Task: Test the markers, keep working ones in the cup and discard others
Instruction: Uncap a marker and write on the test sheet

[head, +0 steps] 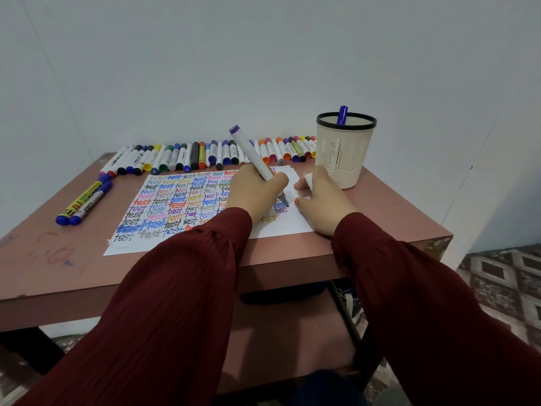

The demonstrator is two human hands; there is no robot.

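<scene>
The left hand (254,191) gripped a slim white plastic marker with a purple end (251,153), fingers curled round the barrel. Its tip rested on the white paper sheet (295,224) beside a purple "tes", apparently a trial word. The right hand (325,200) pinched the white cap (308,180), likely kept ready for recapping. Just beside stood a ribbed cream plastic cup with a black rim (345,159), holding one blue marker (342,115). Capped markers (205,155), probably untested, lined the far edge of the reddish-brown tabletop (73,259).
</scene>
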